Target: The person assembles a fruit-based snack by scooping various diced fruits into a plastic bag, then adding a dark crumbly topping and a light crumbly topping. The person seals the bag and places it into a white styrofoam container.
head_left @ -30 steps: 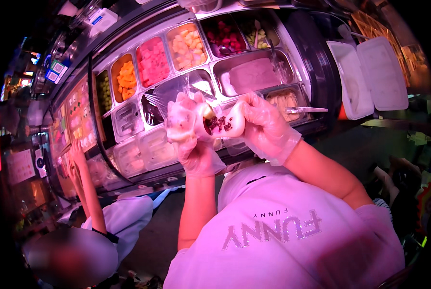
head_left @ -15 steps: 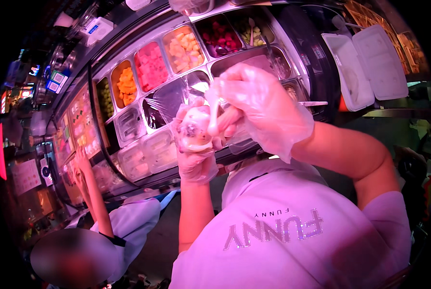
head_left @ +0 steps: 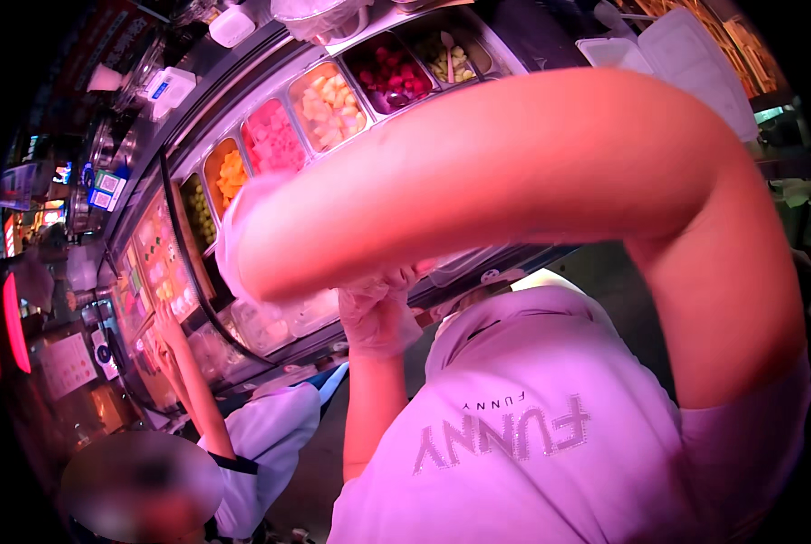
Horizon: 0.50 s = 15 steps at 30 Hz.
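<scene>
Head view; the right forearm (head_left: 514,172) filled most of the frame, raised across from right to upper left; the pale shirt (head_left: 532,426) sat below it; the slanted topping counter (head_left: 179,263) ran behind and above both hands.

The row of trays lay just beyond the forearm: yellow fruit tray (head_left: 328,104), pink tray (head_left: 274,136), dark red tray (head_left: 389,71), orange tray (head_left: 229,172), green tray (head_left: 197,208); clear tubs (head_left: 279,322) were just left of the left hand.

The gloved right hand (head_left: 238,231) showed only as a cuff at the forearm's far end; its fingers were hidden, so I cannot tell if it gripped anything. The gloved left hand (head_left: 378,313) was tucked under the forearm, fingers pointing up; what it held or touched was hidden, so I cannot tell that either. The hands were close together, whether touching or not could not be seen.

Judgement: the work at the hands looked best done low and close to the tubs, the left hand steady and level, the right elbow dropped so the view cleared.

Edges: the counter rim curved just left of the hands; white lids (head_left: 686,54) sat well right of them; another person's hand (head_left: 165,322) was at the glass front, near on the left; open room was mostly below the left hand, toward the body.
</scene>
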Motion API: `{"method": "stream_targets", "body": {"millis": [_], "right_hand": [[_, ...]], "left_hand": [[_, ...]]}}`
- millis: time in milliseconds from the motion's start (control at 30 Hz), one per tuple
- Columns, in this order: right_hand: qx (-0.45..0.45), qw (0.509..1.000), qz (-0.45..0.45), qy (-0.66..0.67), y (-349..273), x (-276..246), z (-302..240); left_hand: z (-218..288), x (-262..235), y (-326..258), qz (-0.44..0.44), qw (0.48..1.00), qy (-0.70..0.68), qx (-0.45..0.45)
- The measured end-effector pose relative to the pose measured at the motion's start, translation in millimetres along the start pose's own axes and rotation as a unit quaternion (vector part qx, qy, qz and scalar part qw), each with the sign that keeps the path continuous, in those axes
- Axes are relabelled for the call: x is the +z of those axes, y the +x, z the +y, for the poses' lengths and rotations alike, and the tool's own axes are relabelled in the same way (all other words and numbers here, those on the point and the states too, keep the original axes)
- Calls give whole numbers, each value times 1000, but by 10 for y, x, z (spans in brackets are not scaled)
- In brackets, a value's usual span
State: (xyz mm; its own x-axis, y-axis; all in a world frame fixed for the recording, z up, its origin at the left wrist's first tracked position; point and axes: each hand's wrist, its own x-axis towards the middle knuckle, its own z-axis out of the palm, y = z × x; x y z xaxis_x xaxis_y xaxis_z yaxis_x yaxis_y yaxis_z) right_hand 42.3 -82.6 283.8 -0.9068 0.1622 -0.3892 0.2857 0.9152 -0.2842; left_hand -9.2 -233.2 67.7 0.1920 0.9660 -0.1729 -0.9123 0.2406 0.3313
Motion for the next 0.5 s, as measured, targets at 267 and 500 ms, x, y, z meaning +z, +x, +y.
{"method": "stream_targets", "body": {"millis": [267,500], "right_hand": [[-36,914,388,112,878,659,321],[184,778,530,282,-538,1644,69]], "left_hand": [[135,28,41,-67,988,-133,48],[189,86,164,34,991,-50,119]]}}
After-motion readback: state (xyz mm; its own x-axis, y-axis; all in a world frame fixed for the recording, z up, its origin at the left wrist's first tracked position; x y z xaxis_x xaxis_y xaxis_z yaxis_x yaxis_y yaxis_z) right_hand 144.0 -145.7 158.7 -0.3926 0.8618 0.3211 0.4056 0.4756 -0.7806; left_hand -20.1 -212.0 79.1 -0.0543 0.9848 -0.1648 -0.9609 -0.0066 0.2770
